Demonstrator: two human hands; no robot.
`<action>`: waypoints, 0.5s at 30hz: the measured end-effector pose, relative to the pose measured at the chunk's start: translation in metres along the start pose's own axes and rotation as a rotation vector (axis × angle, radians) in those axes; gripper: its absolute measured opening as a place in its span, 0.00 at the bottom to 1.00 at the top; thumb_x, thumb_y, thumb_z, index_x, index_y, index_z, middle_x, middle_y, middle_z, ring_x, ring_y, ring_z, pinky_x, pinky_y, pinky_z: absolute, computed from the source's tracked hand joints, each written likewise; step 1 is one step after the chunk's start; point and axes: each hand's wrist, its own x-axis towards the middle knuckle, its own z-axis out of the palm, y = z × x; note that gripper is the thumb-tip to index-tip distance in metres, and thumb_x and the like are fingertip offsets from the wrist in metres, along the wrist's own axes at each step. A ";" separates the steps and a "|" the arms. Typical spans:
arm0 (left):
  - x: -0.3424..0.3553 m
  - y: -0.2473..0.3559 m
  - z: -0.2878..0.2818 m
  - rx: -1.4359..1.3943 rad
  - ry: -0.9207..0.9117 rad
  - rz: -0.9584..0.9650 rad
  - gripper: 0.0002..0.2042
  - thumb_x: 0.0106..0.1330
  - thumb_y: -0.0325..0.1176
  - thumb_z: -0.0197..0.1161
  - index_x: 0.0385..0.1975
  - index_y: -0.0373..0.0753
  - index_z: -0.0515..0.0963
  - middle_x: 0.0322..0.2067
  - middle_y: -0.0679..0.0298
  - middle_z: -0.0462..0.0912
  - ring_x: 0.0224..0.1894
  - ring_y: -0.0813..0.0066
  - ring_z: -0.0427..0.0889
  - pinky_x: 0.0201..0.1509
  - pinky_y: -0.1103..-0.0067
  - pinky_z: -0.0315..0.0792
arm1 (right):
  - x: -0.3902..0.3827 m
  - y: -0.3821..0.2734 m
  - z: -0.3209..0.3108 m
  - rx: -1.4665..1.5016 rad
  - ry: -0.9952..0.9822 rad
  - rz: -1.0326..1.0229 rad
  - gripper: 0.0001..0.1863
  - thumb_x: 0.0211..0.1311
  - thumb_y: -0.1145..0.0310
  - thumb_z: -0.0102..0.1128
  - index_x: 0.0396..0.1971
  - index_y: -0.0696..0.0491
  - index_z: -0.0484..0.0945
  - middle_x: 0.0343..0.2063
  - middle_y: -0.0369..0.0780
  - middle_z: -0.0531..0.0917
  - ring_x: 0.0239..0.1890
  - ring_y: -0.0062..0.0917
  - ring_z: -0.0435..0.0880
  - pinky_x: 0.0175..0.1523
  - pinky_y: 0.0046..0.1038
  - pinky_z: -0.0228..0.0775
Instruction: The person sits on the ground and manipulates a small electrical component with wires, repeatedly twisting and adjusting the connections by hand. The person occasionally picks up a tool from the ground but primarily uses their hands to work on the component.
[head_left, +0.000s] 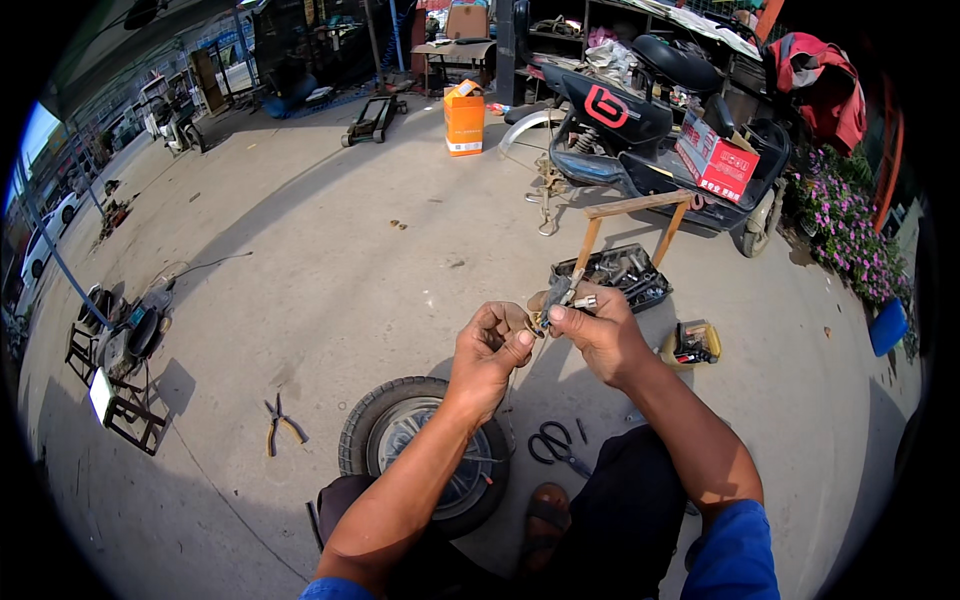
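Observation:
My left hand (488, 356) pinches thin wires (537, 326) near the middle of the view. My right hand (603, 337) grips a small grey metal part (559, 292) with fittings, right where those wires meet it; its exact shape is hard to make out. Below them a wheel with a black tyre (368, 424) lies on the concrete by my legs. Black-handled scissors (553, 440) are beside it, and yellow-handled pliers (283, 425) lie to the left. Behind my right hand are a black tray of tools (640, 275) and a yellow container of small items (709, 338).
A wooden frame (635, 203) stands beyond the tray, before a black scooter (590, 126) carrying a red box (717, 160). An orange carton (464, 128) and low trolley (371, 124) stand farther back. Equipment (126, 345) sits at left; flowers (850, 220) and a red cloth (825, 95) are at right.

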 end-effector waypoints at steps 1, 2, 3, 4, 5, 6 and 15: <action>0.000 0.002 0.003 0.013 -0.004 0.002 0.12 0.65 0.30 0.67 0.45 0.35 0.74 0.31 0.68 0.75 0.31 0.81 0.71 0.34 0.83 0.66 | 0.001 0.002 -0.003 -0.018 0.021 -0.001 0.11 0.61 0.66 0.68 0.35 0.59 0.81 0.29 0.35 0.82 0.33 0.17 0.77 0.41 0.22 0.67; -0.001 0.005 0.006 0.028 -0.007 0.003 0.13 0.66 0.31 0.66 0.46 0.34 0.74 0.31 0.69 0.75 0.30 0.82 0.70 0.34 0.84 0.65 | 0.001 0.004 -0.004 -0.060 0.038 -0.012 0.11 0.61 0.65 0.68 0.34 0.59 0.81 0.28 0.35 0.81 0.33 0.16 0.76 0.40 0.22 0.67; -0.001 0.007 0.009 -0.005 -0.011 -0.013 0.13 0.67 0.33 0.65 0.46 0.34 0.73 0.32 0.68 0.75 0.31 0.81 0.71 0.34 0.83 0.65 | 0.001 0.005 -0.005 -0.101 0.054 -0.024 0.12 0.61 0.64 0.68 0.33 0.58 0.81 0.27 0.34 0.80 0.32 0.15 0.75 0.39 0.22 0.66; -0.001 0.009 0.011 -0.038 -0.016 -0.029 0.14 0.68 0.35 0.64 0.47 0.35 0.73 0.33 0.67 0.76 0.31 0.80 0.71 0.34 0.82 0.65 | 0.001 0.005 -0.006 -0.143 0.070 -0.035 0.13 0.61 0.63 0.68 0.32 0.58 0.81 0.26 0.33 0.80 0.32 0.14 0.74 0.38 0.22 0.65; -0.002 0.011 0.012 -0.071 -0.020 -0.046 0.14 0.69 0.36 0.63 0.47 0.35 0.73 0.34 0.67 0.77 0.31 0.79 0.72 0.34 0.81 0.66 | 0.000 0.005 -0.006 -0.220 0.059 -0.064 0.13 0.61 0.63 0.69 0.32 0.59 0.81 0.26 0.34 0.80 0.31 0.14 0.74 0.38 0.22 0.65; -0.002 0.012 0.012 -0.059 -0.016 -0.066 0.14 0.69 0.37 0.63 0.47 0.35 0.74 0.34 0.67 0.77 0.31 0.79 0.72 0.35 0.81 0.65 | -0.001 0.003 -0.004 -0.297 0.048 -0.093 0.13 0.61 0.63 0.69 0.32 0.59 0.80 0.25 0.34 0.80 0.31 0.14 0.74 0.38 0.21 0.65; 0.000 0.011 -0.003 0.088 -0.116 -0.132 0.11 0.71 0.36 0.59 0.43 0.33 0.75 0.36 0.61 0.80 0.36 0.74 0.76 0.41 0.76 0.69 | -0.007 -0.006 0.007 -0.183 0.056 -0.051 0.13 0.61 0.64 0.67 0.35 0.60 0.80 0.26 0.34 0.79 0.29 0.17 0.76 0.37 0.23 0.68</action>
